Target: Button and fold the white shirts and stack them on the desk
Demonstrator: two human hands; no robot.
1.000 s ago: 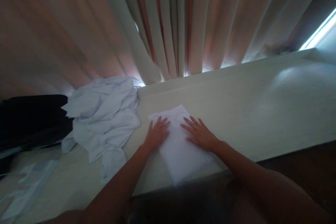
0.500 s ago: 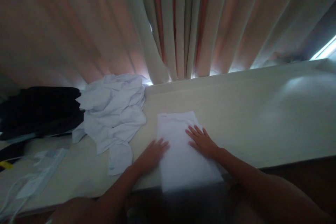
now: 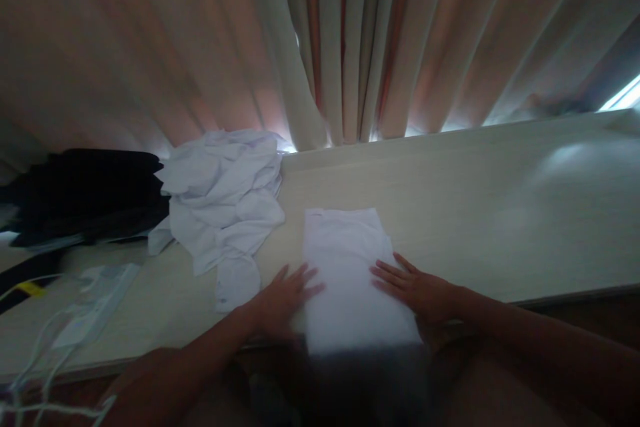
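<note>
A white folded garment (image 3: pixel 350 247) lies flat in front of me, its near end at or past the table's front edge. My left hand (image 3: pixel 287 297) rests at its left edge, fingers spread, the tips on the cloth. On the opposite edge lies my right hand (image 3: pixel 413 287), fingers stretched out over the fabric. Neither hand grips anything. Left of the folded piece, a loose heap of white clothing (image 3: pixel 225 187) is crumpled, with a sleeve-like end hanging toward me. The garment's exact kind cannot be made out.
Dark folded clothes (image 3: pixel 95 197) are stacked at the far left. A white power strip (image 3: pixel 95 307) with cables lies in front of them, by a yellow tag (image 3: pixel 31 289). Pleated curtains (image 3: pixel 370 47) hang behind the pale tabletop (image 3: pixel 465 213).
My right hand has slid toward me and down the garment's right edge. My left hand has shifted slightly nearer, its fingers spread wider. The view has moved a little.
</note>
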